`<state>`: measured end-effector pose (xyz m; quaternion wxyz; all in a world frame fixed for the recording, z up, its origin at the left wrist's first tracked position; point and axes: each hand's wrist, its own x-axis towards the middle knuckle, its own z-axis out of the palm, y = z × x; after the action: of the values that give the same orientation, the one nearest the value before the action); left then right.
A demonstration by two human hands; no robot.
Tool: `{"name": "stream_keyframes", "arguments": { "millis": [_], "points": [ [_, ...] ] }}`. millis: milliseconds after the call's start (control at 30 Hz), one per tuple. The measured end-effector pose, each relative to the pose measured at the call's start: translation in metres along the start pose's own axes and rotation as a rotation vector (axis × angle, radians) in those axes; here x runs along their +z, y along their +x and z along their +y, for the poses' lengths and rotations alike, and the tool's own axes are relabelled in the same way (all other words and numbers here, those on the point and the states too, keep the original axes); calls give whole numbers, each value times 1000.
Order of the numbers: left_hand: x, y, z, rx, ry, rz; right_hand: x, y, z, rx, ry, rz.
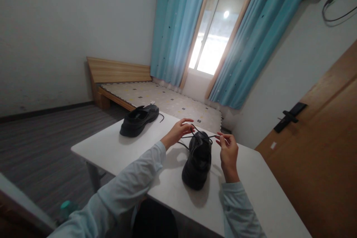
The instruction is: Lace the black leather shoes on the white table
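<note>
A black shoe (197,161) stands on the white table (170,169) in front of me, its heel toward me. Black shoelace (185,145) strands cross above its opening and spread out to both sides. My left hand (181,131) is at the shoe's left side, thumb and fingers curled round a loop of lace. On the right, my right hand (228,150) pinches a lace end between thumb and fingertips, pulled out sideways from the shoe. A second black shoe (138,119) lies farther left on the table, a lace end trailing from it.
Behind the table is a wooden bed (119,71) with a patterned mattress (167,98). Blue curtains (178,26) hang beside a bright window (214,41). A wooden door (315,156) with a black handle (290,117) is at the right. A teal-capped object (67,208) sits low at the left.
</note>
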<state>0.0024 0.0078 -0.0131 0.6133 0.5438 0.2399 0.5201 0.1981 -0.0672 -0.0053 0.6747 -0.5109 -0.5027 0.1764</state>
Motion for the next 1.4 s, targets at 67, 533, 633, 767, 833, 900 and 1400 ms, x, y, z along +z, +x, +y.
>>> {"name": "stream_keyframes", "arguments": {
  "millis": [67,533,633,767,833,900,1400],
  "points": [
    [1,-1,-1,40,113,-31,-3,3,-1,2,105,21],
    [14,-5,-9,261,761,-49,-34,21,-23,-22,484,56],
    [24,-13,-8,326,776,-128,-46,26,-27,-49,493,117],
    [32,-19,-9,363,758,-270,-60,31,-31,-74,483,173],
    [34,-20,-10,377,743,-308,-65,32,-32,-88,480,187],
    [34,-19,-9,408,746,-359,-68,33,-33,-103,475,201],
    [30,-16,-8,472,911,-387,-66,27,-32,-380,-48,423]
  ]
}}
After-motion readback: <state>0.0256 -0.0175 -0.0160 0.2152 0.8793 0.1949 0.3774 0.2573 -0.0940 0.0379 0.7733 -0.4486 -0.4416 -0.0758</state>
